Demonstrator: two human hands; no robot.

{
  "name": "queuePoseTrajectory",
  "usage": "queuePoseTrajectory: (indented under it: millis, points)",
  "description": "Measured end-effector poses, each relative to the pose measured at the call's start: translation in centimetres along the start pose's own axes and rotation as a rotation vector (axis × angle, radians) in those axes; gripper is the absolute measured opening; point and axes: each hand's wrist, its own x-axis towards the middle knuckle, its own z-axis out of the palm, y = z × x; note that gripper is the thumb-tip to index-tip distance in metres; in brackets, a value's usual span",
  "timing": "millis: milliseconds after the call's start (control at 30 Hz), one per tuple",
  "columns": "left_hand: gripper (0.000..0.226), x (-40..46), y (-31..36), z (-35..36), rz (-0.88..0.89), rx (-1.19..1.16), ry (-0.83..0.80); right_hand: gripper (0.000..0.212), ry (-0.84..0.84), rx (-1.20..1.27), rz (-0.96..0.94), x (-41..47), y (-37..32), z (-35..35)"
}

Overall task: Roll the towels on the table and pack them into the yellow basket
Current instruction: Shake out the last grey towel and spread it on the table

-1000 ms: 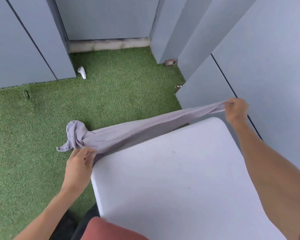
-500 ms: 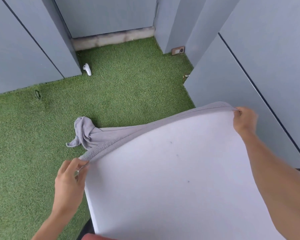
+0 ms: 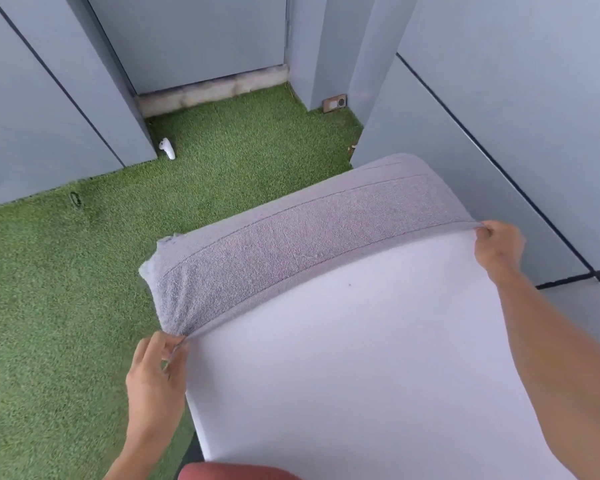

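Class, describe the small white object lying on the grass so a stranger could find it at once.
Start at the white table and look across the green turf towards the grey wall panels. At the foot of one panel corner lies the small white object, the only white thing on the grass.

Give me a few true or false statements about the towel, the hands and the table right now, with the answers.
1. Both hands pinch corners of the grey towel. True: left hand, right hand.
2. The towel is rolled into a tight cylinder. False: it is spread flat across the far end of the white table.
3. The yellow basket sits on the table. False: no basket is in view.
4. The floor beside the table is green turf. True.
5. The towel covers the whole tabletop. False: only the far strip.
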Motion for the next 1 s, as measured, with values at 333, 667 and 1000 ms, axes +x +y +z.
queuePoseTrajectory:
  millis: [333,667,1000]
  points:
    - [0.021,-16.9,1.4,1.9,0.017,-0.080,0.091,0.030,-0.008,0.017,0.078,-8.6,12.6,-6.4]
    - [0.027,-32.6,2.6,4.0,0.117,-0.099,0.210,0.030,-0.021,0.036,0.115,-14.8,26.3,-11.5]
    - [0.016,-50.5,1.9,5.6,0.108,-0.090,0.194,0.031,-0.011,0.092,0.044,-22.9,40.4,-17.2]
